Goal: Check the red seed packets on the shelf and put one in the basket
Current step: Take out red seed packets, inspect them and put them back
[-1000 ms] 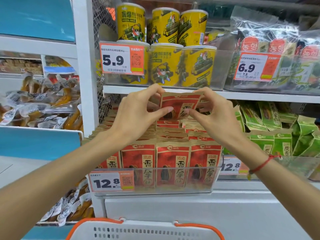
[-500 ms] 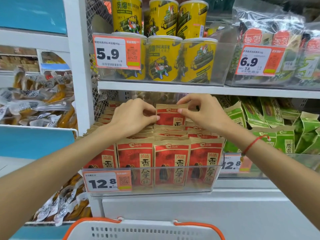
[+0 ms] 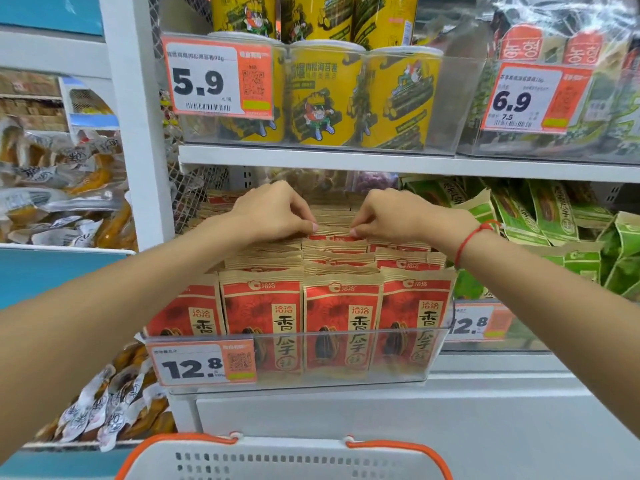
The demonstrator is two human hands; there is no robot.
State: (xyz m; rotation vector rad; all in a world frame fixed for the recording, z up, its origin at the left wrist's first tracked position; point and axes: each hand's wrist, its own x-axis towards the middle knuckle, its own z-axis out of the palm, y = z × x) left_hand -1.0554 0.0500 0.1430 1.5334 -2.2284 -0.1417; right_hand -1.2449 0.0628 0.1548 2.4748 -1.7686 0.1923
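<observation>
Pinching one red seed packet among the rows, left hand and right hand clamp its top edge; basket at 6 o'clock.

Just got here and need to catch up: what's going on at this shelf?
A person is sorting through the red seed packets in a clear shelf bin. The left hand and right hand both pinch the top edge of one packet in a back row, seated among the others. The basket waits below; none visible inside.

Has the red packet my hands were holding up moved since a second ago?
Yes. The red packet has gone down from near the upper shelf edge into the rows of packets, both hands pinching its top.
</observation>
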